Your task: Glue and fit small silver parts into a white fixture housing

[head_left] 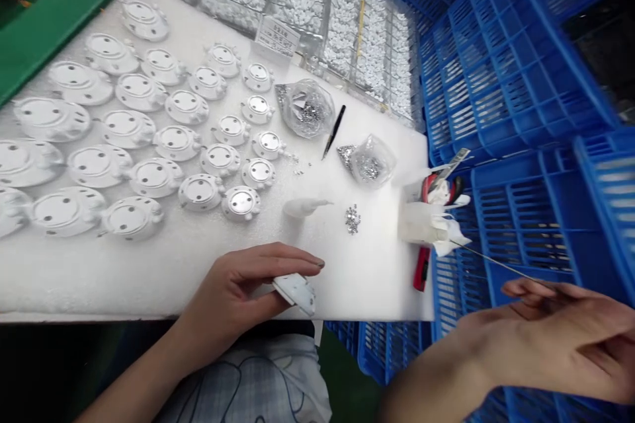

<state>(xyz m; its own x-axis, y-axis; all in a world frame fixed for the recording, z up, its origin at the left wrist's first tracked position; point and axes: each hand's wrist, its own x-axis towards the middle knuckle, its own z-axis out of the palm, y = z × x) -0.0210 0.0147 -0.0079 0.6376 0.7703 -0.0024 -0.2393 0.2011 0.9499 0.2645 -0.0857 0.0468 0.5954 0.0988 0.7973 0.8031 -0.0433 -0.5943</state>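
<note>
My left hand is closed over the near edge of the white table, pinching a small white plastic part between thumb and fingers. My right hand is off to the right, above the blue crates, gripping a thin metal rod. The rod's far end reaches the white container at the table's right edge, where its tip is hidden among white scraps. Near my left hand stand a small white squeeze bottle with a thin nozzle and a little pile of tiny shiny metal pieces.
Rows of white oval parts with dark holes fill the table's left side. Two clear bags of metal pieces lie beside a black pen. Behind is a divided clear tray. A red-handled tool lies near blue crates.
</note>
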